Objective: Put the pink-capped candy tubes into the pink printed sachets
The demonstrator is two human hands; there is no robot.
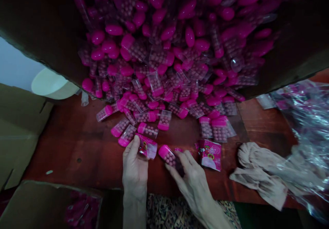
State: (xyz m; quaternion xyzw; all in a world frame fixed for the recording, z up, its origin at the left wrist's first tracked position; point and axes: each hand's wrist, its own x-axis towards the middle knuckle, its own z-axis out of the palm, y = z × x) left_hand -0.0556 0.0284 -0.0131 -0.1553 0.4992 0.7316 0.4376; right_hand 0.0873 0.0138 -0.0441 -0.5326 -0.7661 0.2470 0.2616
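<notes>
My left hand (136,169) is closed, its thumb pressing on a pink printed label sleeve (147,147); whether a container sits inside the sleeve I cannot tell. To its right, my right hand (190,174) has its thumb and fingers around a small clear candy container (168,155) with a pink cap and round pink candies. A stack of similar printed label sleeves (211,155) lies on the table just right of that hand. Loose capped candy containers (149,129) lie on the wood beyond my left hand.
A large heap of pink-capped containers (167,58) spills from a dark carton (285,58) onto the reddish wooden table (77,136). Crumpled cloth (262,174) and clear plastic wrap (308,136) lie right. A white bowl (53,85) stands left; an open cardboard box (38,201) is below.
</notes>
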